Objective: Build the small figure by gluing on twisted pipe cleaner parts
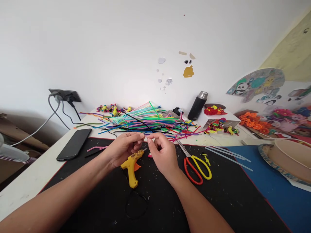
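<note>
My left hand (126, 145) and my right hand (163, 152) meet fingertip to fingertip above the black mat (97, 200). Both are closed in a pinch, and something tiny sits between them, too small to make out. Under my left hand lies a yellow glue gun (132, 168), its nozzle pointing up toward my right fingers. A small red piece (150, 155) is partly hidden beside my right hand. Scissors (196, 165) with one red and one yellow handle lie open to the right. Behind the hands spreads a pile of colored pipe cleaners (145, 119).
A phone (74, 144) and a pink pipe cleaner (97, 148) lie left. Clear glue sticks (228, 157) and a small yellow-green piece (206, 159) are right, near a round tray (264, 158). A black bottle (198, 106) stands behind, beside a white box (218, 121).
</note>
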Tool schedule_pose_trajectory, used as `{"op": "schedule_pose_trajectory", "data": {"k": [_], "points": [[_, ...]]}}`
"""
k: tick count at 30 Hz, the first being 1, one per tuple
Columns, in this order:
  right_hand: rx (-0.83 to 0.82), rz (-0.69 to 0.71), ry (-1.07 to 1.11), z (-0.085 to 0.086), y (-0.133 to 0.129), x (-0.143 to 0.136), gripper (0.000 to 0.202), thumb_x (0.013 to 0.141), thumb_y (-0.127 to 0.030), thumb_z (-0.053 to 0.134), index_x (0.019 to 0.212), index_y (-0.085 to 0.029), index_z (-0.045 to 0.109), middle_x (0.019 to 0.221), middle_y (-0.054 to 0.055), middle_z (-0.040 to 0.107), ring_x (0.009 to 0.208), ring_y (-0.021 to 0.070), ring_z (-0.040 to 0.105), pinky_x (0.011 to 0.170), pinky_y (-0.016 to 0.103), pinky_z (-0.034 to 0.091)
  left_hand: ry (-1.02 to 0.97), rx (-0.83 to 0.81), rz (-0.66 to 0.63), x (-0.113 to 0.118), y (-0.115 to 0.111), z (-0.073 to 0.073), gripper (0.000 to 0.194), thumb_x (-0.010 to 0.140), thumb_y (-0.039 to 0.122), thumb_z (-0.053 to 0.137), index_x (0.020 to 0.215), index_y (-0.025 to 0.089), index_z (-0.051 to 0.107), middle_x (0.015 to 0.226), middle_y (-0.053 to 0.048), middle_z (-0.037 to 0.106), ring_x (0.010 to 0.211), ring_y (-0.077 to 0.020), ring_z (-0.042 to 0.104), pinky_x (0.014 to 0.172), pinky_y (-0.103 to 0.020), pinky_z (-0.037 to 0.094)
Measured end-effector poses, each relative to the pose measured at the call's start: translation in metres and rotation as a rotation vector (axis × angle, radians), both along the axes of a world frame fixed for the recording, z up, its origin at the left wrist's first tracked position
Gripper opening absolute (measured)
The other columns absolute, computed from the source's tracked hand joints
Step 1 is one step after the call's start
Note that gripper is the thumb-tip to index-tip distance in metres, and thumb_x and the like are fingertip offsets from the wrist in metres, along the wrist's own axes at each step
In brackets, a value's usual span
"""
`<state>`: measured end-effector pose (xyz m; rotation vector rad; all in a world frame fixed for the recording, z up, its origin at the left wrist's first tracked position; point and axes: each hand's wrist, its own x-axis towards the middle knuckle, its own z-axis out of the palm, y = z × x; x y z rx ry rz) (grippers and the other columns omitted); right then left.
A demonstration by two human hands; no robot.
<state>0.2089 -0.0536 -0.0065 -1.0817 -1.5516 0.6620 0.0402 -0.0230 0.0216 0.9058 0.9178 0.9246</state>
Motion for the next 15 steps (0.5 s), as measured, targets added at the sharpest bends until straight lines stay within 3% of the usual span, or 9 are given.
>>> {"op": "schedule_pose_trajectory", "data": {"k": [6,15], "points": [[-0.018,0.02,-0.022,-0.0037,-0.0015,-0.0021,0.017,0.098,-0.035,0.058,0.1,-0.021,0.067,0.054,-0.008,0.049,0.048,0.0124,0.047,0.052,0.025,0.037,0.014,-0.006,0.006,0.0014,-0.0019,0.0009,0.037,0.067,0.037,0.091,0.065,0.015,0.062,0.057,0.004,0.049,0.052,-0.0074,0.037,0.047,-0.021,0.025],[0.006,-0.003,-0.058,-0.0052,-0.0006,-0.0009,0.015,0.099,-0.034,0.056,0.096,-0.021,0.064,0.053,-0.009,0.044,0.047,0.0121,0.044,0.052,0.025,0.035,0.088,0.037,-0.042,0.0001,-0.0013,-0.0028,0.036,0.07,0.042,0.088,0.068,0.016,0.064,0.055,0.004,0.05,0.049,-0.0082,0.037,0.048,-0.023,0.023]]}}
